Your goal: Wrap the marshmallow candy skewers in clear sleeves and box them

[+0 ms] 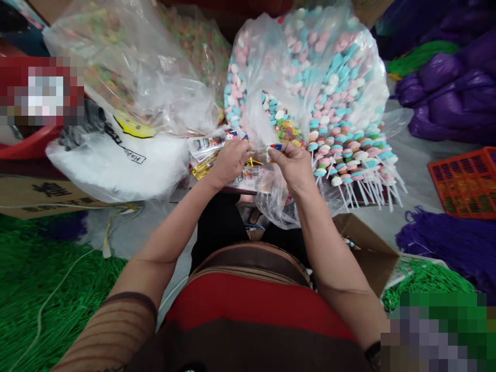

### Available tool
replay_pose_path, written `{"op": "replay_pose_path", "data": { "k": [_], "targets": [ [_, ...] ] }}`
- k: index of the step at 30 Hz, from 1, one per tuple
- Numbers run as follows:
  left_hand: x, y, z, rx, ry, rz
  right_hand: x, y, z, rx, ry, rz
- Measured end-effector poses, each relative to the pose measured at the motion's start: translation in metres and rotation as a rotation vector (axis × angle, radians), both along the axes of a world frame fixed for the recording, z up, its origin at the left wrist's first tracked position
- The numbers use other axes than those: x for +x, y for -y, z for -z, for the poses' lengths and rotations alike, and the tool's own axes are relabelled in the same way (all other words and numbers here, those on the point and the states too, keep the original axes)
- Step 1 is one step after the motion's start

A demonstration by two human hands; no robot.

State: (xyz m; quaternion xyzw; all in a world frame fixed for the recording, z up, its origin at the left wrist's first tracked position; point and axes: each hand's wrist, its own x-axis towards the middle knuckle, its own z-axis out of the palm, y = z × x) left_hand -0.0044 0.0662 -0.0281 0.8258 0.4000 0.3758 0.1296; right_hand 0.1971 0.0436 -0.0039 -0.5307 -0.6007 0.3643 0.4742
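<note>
Over the near edge of the table, my left hand point(231, 161) and my right hand point(296, 164) face each other with closed fingers. A small clear plastic bag with a blue and red printed end point(274, 148) is stretched between them. My right thumb and fingers pinch that end; my left fingertips pinch the other side, partly hidden. Under and beside my left hand lie more printed plastic bags point(207, 144) and gold twist ties point(203, 166). Right of my right hand lies a pile of marshmallow lollipops point(354, 160) in pink, blue and white, their white sticks toward me.
Large clear bags of marshmallows point(341, 62) and of coloured gummy sweets point(116, 62) stand behind. A white bag with a smiley print point(127, 165) lies left, near a red basin point(34, 142). An open carton point(364, 253), an orange crate point(465, 181) and green strands point(50, 289) are on the floor.
</note>
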Motion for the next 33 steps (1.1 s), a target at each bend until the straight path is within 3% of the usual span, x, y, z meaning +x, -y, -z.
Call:
{"op": "replay_pose_path", "data": {
  "k": [5, 10, 12, 17, 23, 28, 33],
  "targets": [
    [0.008, 0.021, -0.033, -0.345, 0.195, 0.074, 0.002, 0.019, -0.005, 0.049, -0.003, 0.111],
    [0.015, 0.038, -0.039, -0.636, 0.455, 0.100, 0.005, 0.041, -0.011, 0.050, -0.002, 0.148],
    [0.018, 0.044, -0.038, -0.658, 0.481, 0.107, 0.005, 0.047, -0.011, 0.003, -0.086, 0.126],
    [0.024, 0.062, -0.047, -0.628, 0.328, 0.115, 0.007, 0.064, -0.007, -0.118, -0.320, 0.020],
    [0.037, 0.078, -0.044, -0.657, 0.270, 0.202, 0.019, 0.085, 0.004, -0.171, -0.241, 0.199],
    [0.047, 0.083, -0.033, -0.728, 0.332, 0.142, 0.027, 0.089, 0.007, -0.174, -0.266, 0.147],
    [0.055, 0.085, -0.030, -0.683, 0.314, 0.088, 0.028, 0.093, 0.004, -0.193, -0.130, 0.212]
  ]
}}
